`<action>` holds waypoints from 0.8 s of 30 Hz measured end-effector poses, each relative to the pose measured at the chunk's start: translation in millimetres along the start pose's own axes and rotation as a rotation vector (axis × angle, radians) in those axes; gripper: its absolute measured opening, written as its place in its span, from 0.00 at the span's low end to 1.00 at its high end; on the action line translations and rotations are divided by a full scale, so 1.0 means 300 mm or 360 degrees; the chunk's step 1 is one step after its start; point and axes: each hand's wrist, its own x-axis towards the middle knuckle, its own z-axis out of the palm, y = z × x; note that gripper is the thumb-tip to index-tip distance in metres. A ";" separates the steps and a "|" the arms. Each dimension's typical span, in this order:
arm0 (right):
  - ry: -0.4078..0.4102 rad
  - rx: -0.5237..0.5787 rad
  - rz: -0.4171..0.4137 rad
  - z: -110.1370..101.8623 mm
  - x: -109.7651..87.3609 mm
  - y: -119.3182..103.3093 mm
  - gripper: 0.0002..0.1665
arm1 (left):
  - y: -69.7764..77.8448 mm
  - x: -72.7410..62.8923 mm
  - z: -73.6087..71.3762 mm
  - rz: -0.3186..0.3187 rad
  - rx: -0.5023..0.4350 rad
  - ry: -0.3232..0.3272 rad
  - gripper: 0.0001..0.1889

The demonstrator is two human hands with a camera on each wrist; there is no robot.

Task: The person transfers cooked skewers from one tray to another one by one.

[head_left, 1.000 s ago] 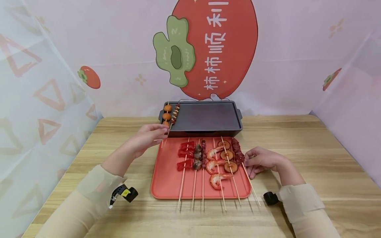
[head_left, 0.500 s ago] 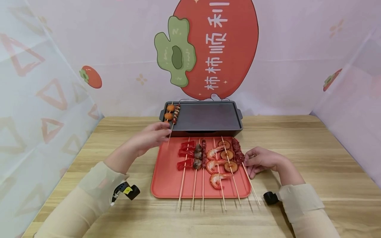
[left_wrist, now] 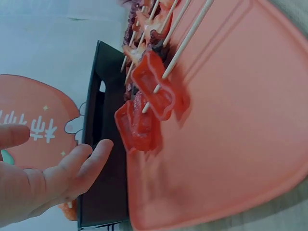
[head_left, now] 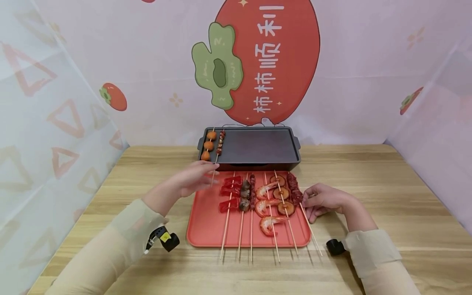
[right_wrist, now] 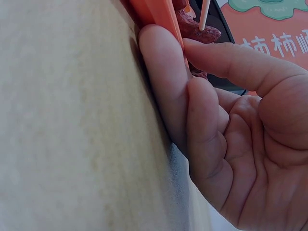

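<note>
My left hand [head_left: 195, 177] is over the back left of the red tray [head_left: 206, 225], fingertips right at the stick of a thin skewer of small red-brown and whitish pieces [head_left: 220, 142]. In the left wrist view, the left fingers [left_wrist: 72, 168] are stretched out, thumb apart, with nothing showing in the gap. That skewer lies on the dark grill pan [head_left: 258, 143], beside a skewer of orange balls [head_left: 208, 145]. My right hand [head_left: 326, 201] pinches the tray's right edge between thumb and fingers, next to a dark red meat skewer [head_left: 295, 189].
On the tray lie a red pepper-like skewer [head_left: 230, 190], a grey-brown ball skewer [head_left: 245, 194], a thin dark red skewer [head_left: 252, 190], a shrimp skewer [head_left: 268, 205] and a mushroom-slice skewer [head_left: 282, 193]. Their sticks overhang the front edge of the tray. A printed cloth [head_left: 155, 102] hangs behind the table.
My left hand has moved right and toward the front. The thin skewer has shifted right and stands straighter; the orange-ball skewer has shifted slightly right. The right hand has stayed at the tray edge.
</note>
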 end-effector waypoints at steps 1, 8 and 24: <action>-0.0001 -0.0002 -0.0003 0.001 0.000 0.000 0.05 | -0.005 0.006 0.003 -0.0012 -0.0027 -0.0004 0.31; -0.0012 0.0001 -0.0002 0.001 0.001 0.002 0.05 | -0.022 0.036 0.023 -0.0062 -0.0215 -0.0018 0.30; -0.0022 0.0012 0.0003 -0.005 0.001 0.002 0.06 | -0.034 0.064 0.040 0.0069 -0.0383 -0.0020 0.24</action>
